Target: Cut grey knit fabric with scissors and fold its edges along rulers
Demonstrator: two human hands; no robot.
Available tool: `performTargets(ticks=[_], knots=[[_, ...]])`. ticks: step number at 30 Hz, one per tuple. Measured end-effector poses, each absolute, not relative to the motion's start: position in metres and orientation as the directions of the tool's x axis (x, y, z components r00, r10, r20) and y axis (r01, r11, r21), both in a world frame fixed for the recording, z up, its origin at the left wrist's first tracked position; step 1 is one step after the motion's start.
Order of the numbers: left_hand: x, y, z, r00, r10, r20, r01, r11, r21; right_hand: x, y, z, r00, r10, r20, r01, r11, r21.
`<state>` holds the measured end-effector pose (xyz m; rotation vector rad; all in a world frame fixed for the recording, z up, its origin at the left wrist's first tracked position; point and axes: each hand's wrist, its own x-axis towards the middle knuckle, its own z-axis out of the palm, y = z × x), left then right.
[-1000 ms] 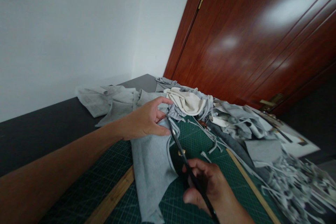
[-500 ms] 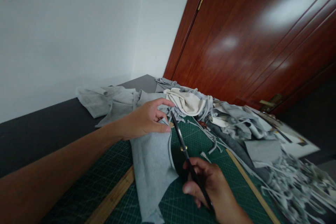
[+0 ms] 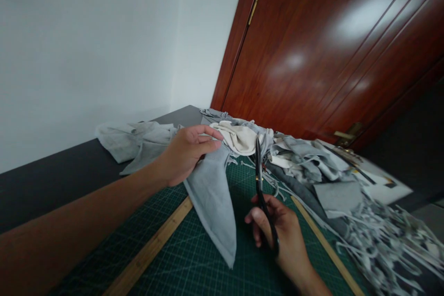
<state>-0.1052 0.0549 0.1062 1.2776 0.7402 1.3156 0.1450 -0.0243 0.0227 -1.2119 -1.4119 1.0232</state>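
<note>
Between the thumb and fingers of my left hand point(image 3: 189, 155) hangs a grey piece of fabric point(image 3: 217, 199), its pointed lower end dangling over the green cutting mat point(image 3: 166, 236). My right hand point(image 3: 277, 226) grips black-handled scissors point(image 3: 258, 173), blades pointing up and away from me. The blades look closed or nearly so, and they stand apart from the fabric, to its right. Beyond the hands lies a cream cloth point(image 3: 239, 138).
Grey cloths point(image 3: 135, 141) lie on the dark tabletop point(image 3: 52, 175) at left. Wooden strips point(image 3: 152, 249) rest on the mat. On the right are crumpled fabric point(image 3: 308, 155) and a heap of thin offcuts point(image 3: 385, 240). Behind stand a white wall and a brown door point(image 3: 305, 55).
The scissors have moved right, away from the fabric, and turned more upright. The fabric in my left hand has swung and twisted, its lower tip now further right.
</note>
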Motion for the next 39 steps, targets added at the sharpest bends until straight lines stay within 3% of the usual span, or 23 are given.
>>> performTargets(ticks=[5, 12, 22, 26, 32, 39], knots=[[-0.072, 0.051, 0.133, 0.103, 0.954, 0.28, -0.251, -0.247, 0.936, 0.15, -0.022, 0.026, 0.087, 0.97, 0.228, 0.111, 0.218, -0.97], [-0.021, 0.049, 0.147, 0.008, 0.974, 0.227, -0.419, -0.203, 0.885, 0.157, -0.021, 0.038, 0.165, 0.935, 0.315, 0.047, 0.312, -0.949], [0.029, 0.016, 0.131, -0.017, 0.981, 0.192, -0.59, -0.165, 0.79, 0.153, -0.015, 0.037, 0.173, 0.981, 0.085, -0.301, 0.135, -0.944], [0.037, 0.007, 0.128, 0.0, 0.995, 0.099, -0.649, -0.075, 0.757, 0.152, -0.011, 0.036, 0.199, 0.979, 0.034, -0.397, 0.112, -0.911], [0.034, -0.002, 0.109, 0.054, 0.997, -0.048, -0.613, 0.072, 0.787, 0.157, -0.007, 0.038, 0.208, 0.974, 0.09, -0.436, 0.175, -0.883], [0.019, 0.003, 0.089, 0.212, 0.977, -0.03, -0.54, 0.143, 0.829, 0.163, -0.006, 0.039, 0.218, 0.964, 0.15, -0.39, 0.227, -0.892]])
